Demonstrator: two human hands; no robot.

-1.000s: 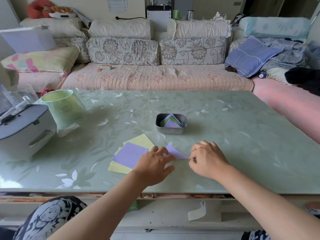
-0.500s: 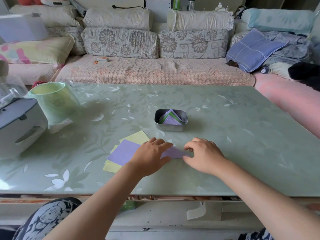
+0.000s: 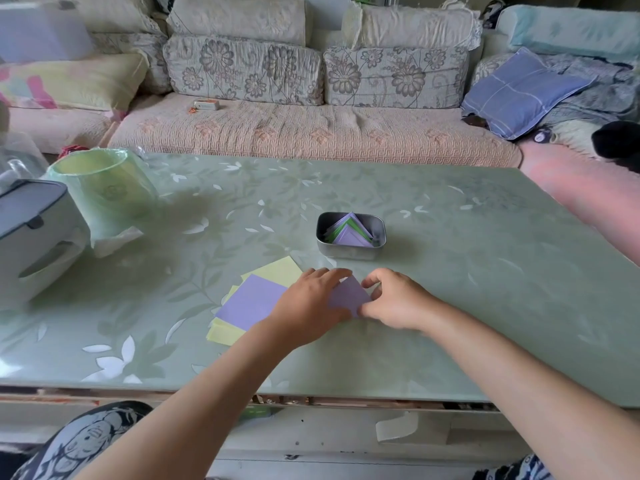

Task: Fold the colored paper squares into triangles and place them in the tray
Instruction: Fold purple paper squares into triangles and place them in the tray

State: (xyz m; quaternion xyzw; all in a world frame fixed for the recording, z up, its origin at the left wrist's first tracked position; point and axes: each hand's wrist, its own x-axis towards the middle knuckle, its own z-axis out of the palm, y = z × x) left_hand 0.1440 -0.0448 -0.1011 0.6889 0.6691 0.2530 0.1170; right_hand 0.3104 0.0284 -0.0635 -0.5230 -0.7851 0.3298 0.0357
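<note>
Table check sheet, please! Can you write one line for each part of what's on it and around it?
Surface: pale green leaf-patterned glass table, shiny.
Job's things: purple paper piece between the hands; stack of purple and yellow paper squares to its left; small grey metal tray behind it, holding folded purple and green paper triangles.
Clutter: light green plastic-wrapped tub and grey-white appliance at the table's left end.
Grips: left hand presses flat on the purple paper piece; right hand pinches its right edge.
Cables: nothing seen.
Surroundings: flower-patterned sofa behind the table; blue checked pillow at its right end.
</note>
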